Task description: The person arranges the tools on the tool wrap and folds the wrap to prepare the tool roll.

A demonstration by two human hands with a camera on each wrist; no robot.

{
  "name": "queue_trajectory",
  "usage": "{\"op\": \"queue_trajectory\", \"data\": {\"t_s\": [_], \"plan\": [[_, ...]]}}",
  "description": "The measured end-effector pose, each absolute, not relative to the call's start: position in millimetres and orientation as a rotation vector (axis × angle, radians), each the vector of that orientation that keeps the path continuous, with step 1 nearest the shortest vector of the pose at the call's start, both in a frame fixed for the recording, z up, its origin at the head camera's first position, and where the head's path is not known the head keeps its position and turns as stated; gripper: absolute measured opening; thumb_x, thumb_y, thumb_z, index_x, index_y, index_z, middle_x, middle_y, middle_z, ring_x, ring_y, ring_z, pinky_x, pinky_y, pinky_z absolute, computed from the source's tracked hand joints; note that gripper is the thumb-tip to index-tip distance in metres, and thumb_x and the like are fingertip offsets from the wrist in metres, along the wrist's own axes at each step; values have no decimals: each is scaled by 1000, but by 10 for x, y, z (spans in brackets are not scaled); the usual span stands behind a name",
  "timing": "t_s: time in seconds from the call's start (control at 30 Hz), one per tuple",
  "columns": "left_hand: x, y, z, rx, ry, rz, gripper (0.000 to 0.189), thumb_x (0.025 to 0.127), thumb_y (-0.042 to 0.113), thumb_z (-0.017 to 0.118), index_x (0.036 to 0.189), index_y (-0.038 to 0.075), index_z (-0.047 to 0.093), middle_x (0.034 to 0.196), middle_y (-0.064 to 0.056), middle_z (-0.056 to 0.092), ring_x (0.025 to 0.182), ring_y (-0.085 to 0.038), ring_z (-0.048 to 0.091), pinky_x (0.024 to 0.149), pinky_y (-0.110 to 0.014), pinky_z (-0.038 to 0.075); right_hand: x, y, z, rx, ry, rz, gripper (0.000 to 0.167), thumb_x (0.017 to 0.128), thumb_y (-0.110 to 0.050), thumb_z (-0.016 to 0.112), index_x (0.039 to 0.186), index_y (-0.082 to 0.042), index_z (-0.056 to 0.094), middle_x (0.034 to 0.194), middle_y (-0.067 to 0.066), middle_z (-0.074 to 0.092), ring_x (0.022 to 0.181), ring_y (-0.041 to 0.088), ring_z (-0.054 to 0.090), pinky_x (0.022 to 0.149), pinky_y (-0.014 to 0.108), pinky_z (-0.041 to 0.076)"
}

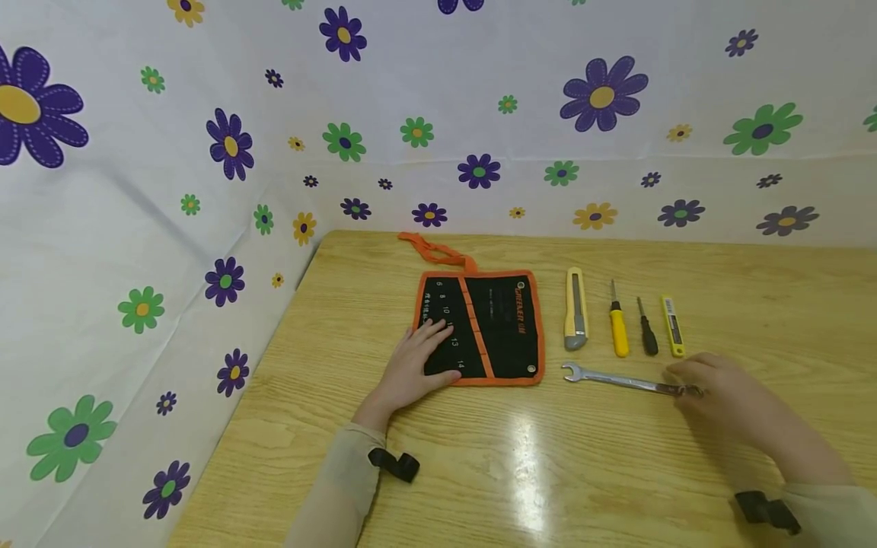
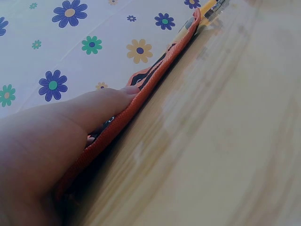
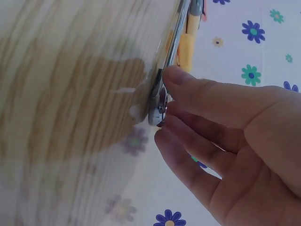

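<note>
My left hand (image 1: 413, 367) rests on a black tool pouch (image 1: 508, 335) with orange edging, fingers spread over its numbered left side. In the left wrist view, the thumb (image 2: 110, 103) lies along the pouch's orange edge. A silver combination wrench (image 1: 617, 379) lies crosswise to the right of the pouch, its open-end jaw pointing left. At its ring end is my right hand (image 1: 733, 396), thumb and fingertips pinching the wrench there. From the right wrist view, the thumb touches the shaft beside the ring (image 3: 160, 106), and the other fingers curl behind.
Behind the wrench a yellow utility knife (image 1: 575, 308), a yellow-handled screwdriver (image 1: 619, 327), a black-handled screwdriver (image 1: 648, 335) and a slim yellow blade case (image 1: 673, 327) lie in a row. An orange tie strap (image 1: 438, 251) trails from the pouch. Flowered cloth hangs behind the wooden table (image 1: 466, 472).
</note>
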State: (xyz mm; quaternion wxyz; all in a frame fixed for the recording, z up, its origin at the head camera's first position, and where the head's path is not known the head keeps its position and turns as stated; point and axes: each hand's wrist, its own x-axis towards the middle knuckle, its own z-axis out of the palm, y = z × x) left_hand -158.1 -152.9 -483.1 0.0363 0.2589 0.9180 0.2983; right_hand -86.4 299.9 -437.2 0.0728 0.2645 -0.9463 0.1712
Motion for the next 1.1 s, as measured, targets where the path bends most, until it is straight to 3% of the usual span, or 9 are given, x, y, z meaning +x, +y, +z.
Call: {"op": "queue_trajectory", "data": {"t_s": [0.23,0.4,1.1], "plan": [[-1574,-1527,-4817,785,2822,903,76,86,50,66,149,17,37,154,-3,30,144,-20,14,116,-44,5,-857,3025,-4345,644,-3064,634,19,75,1,76,93,-3,71,90,4,63,81,26,61,68,41,53],[-1579,-1528,-4816,773,2819,893,76,86,51,65,149,18,36,154,-1,29,144,-19,13,116,-42,4,-871,3025,-4322,591,-3136,630,13,77,1,74,87,-5,72,87,2,61,77,19,58,65,37,52],[-1582,-1525,-4812,780,2821,896,76,86,49,66,149,17,37,154,-3,30,144,-20,15,116,-42,4,-937,3033,-4335,634,-3200,620,18,78,1,74,83,-9,60,80,-2,53,72,13,48,58,30,45]]}}
